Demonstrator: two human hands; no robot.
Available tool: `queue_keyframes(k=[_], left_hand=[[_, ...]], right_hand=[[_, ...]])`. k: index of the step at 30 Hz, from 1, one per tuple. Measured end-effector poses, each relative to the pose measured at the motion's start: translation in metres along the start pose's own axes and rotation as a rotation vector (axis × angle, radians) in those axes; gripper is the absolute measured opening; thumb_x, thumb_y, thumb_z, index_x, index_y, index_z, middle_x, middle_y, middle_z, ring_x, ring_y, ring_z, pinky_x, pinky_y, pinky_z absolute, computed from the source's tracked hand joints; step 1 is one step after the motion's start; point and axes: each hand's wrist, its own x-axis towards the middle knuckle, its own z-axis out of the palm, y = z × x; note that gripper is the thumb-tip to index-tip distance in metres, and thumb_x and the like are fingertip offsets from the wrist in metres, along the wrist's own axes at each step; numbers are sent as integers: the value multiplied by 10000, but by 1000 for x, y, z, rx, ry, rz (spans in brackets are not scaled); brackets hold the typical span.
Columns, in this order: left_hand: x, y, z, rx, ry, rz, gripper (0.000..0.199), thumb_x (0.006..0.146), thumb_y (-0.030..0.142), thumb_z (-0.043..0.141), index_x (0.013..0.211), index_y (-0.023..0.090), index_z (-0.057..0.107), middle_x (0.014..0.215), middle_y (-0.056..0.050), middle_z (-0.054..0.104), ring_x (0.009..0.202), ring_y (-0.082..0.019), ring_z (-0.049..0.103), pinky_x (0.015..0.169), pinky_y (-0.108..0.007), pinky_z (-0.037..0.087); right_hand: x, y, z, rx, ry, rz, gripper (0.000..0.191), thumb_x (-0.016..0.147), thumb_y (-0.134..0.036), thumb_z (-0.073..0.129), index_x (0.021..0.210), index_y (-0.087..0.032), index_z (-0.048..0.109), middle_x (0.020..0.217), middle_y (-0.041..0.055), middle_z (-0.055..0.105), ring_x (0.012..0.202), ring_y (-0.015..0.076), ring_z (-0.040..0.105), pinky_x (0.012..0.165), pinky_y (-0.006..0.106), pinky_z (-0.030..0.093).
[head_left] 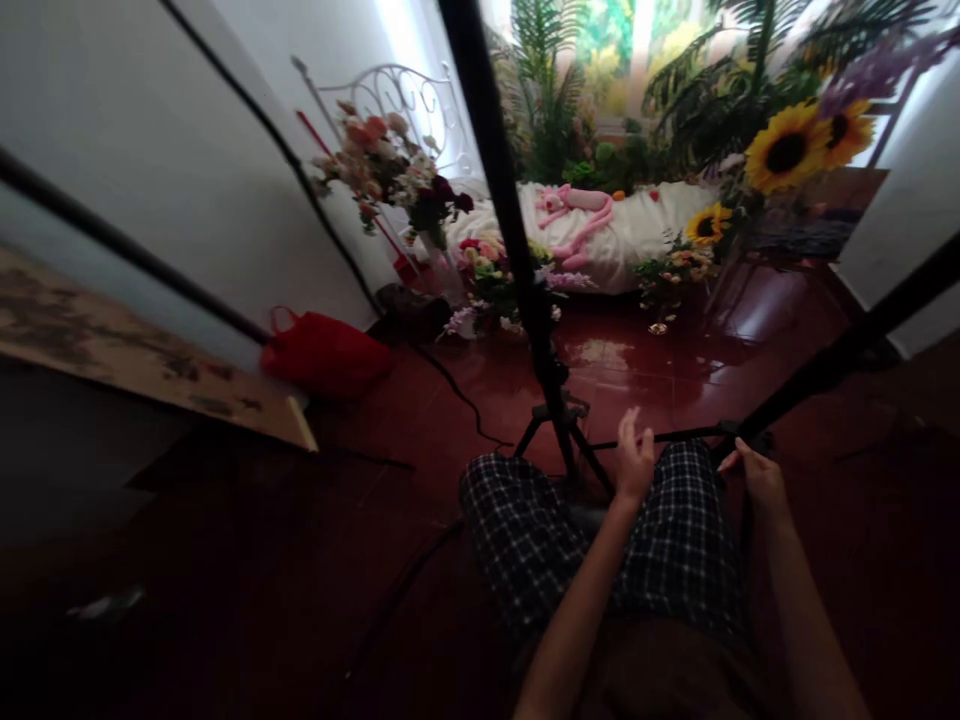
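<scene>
The left hand (635, 458) is raised and open, fingers loosely apart, holding nothing, just beside a black tripod stand (553, 410). The right hand (759, 482) is partly curled against a black pole (840, 355); whether it grips the pole, I cannot tell. Ahead, across a red tiled floor (637, 395), lies a bed (645, 225) with a pink plush toy (577, 215), near sunflowers (786, 148). A red bag (322, 352) sits to the left.

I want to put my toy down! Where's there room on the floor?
Shiny red floor tiles show between the black metal tripod and the colourful flower bunches. Beside the white bed it's crowded.
</scene>
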Motion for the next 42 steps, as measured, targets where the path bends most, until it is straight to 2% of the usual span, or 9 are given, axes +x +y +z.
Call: queue_keyframes(k=[3,10,16,21,25,30,35,38,42], left_hand=[[-1,21,42,-91,-189,-22,269,913,404,535,1104,280,677,1317,-152,638,1227,-323,618,1023,-518,519],[29,89,113,-79,-481,143,288,965,315,470,1150,216,667,1191,-99,722,1079,-220,686,994,-426,532],[56,132,189,-114,-373,387,432,926,452,586,1255,172,589,1313,-158,640,1276,-265,574,1120,-435,416],[80,149,237,-303,-387,235,574,929,671,394,1041,172,656,892,-86,699,813,-175,681,744,-304,547],[90,146,245,-443,-455,74,783,898,762,182,827,155,672,640,-57,634,549,-128,593,487,-248,452],[84,145,242,-446,-379,153,710,854,802,295,718,184,617,607,-28,600,526,-101,535,490,-232,415],[79,147,236,-381,-410,255,566,822,758,492,726,203,552,648,9,586,576,-96,543,566,-226,439],[80,147,234,-367,-418,274,518,848,703,520,724,202,549,660,12,587,607,-97,552,619,-231,454],[83,146,235,-381,-424,287,483,865,659,541,718,200,566,665,11,587,608,-95,541,632,-238,441]], right_hand=[[0,-2,-9,48,32,-7,530,638,-738,704,540,-222,628,524,41,626,491,168,565,531,295,482],[0,12,-48,76,33,3,541,654,-741,713,621,-207,632,551,22,633,513,158,569,546,277,477],[-13,19,-89,22,137,-5,553,695,-746,683,610,-203,624,558,33,635,530,158,573,541,268,471],[-18,33,-109,-16,170,-22,546,745,-732,654,622,-201,631,568,39,645,545,167,592,573,280,484],[-22,40,-105,-19,159,10,559,731,-762,629,624,-213,624,557,42,642,524,176,593,535,287,484],[-7,29,-94,-27,120,-3,586,738,-796,568,627,-220,581,534,43,629,503,177,592,513,288,483],[57,-32,-107,119,99,-23,664,652,-884,557,790,-236,506,647,4,664,437,128,547,406,235,412],[93,-82,-113,178,39,22,641,786,-867,414,777,-230,483,619,3,633,371,96,463,354,214,330],[110,-127,-110,261,-153,167,589,938,-707,336,668,-208,496,461,-38,450,315,63,283,314,199,202]])
